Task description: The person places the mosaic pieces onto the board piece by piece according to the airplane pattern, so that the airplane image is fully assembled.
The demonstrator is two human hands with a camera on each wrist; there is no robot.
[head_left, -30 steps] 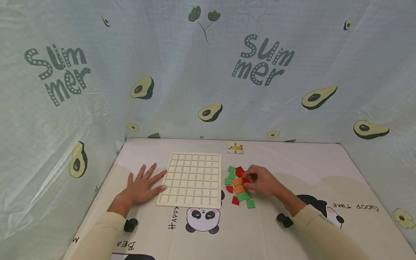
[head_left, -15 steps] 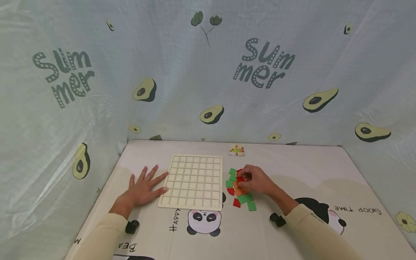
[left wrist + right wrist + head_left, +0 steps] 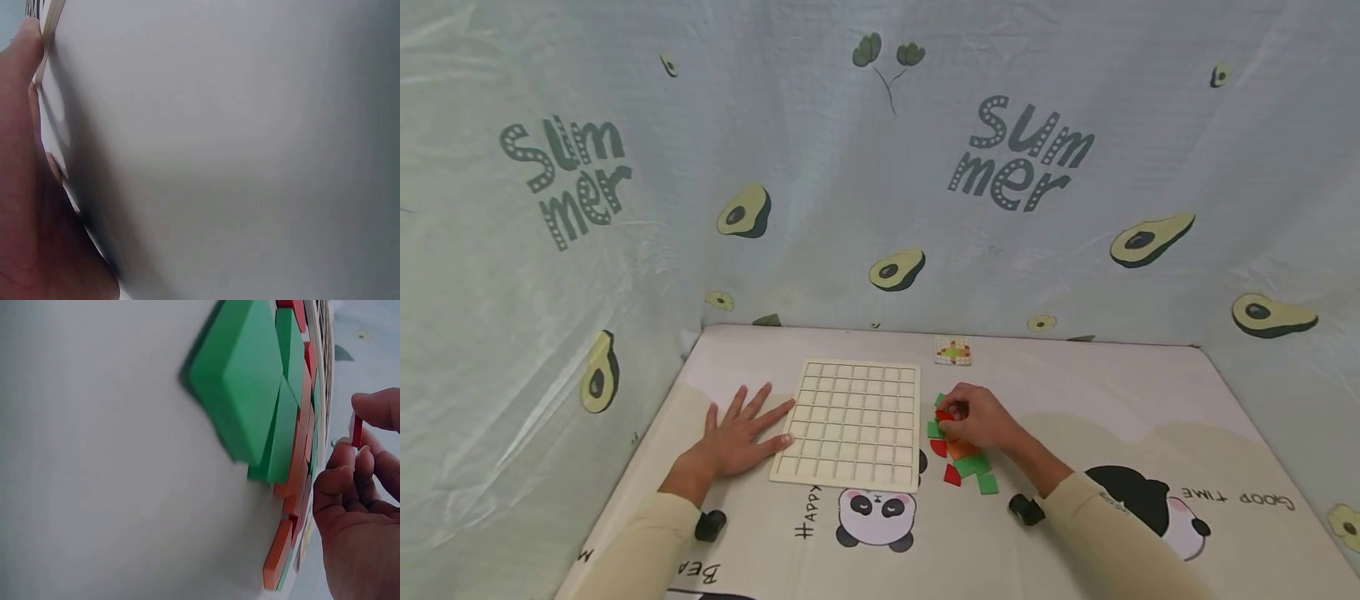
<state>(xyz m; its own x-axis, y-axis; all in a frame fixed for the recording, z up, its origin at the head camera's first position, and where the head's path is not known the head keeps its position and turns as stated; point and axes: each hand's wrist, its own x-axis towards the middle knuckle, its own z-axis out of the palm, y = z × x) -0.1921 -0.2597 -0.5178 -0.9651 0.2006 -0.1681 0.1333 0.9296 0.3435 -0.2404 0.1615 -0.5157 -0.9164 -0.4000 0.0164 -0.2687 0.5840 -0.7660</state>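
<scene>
My left hand lies spread on the table, its thumb and a finger touching the left edge of a pale square grid board. Over a loose pile of tiles right of the board, my right hand pinches a red tile between thumb and fingers. Green square tiles, orange tiles and red rounded tiles make up the pile, part of it hidden under the hand. In the left wrist view only the thumb side of the hand and a bit of board edge show.
A small pattern card lies behind the pile near the table's back edge. The tablecloth has printed pandas and words. A printed curtain hangs behind the table and along both sides.
My right hand has moved left across the pile toward the board, with the red tile between its fingers. The left hand stays at the board's edge. The head view has shifted slightly.
</scene>
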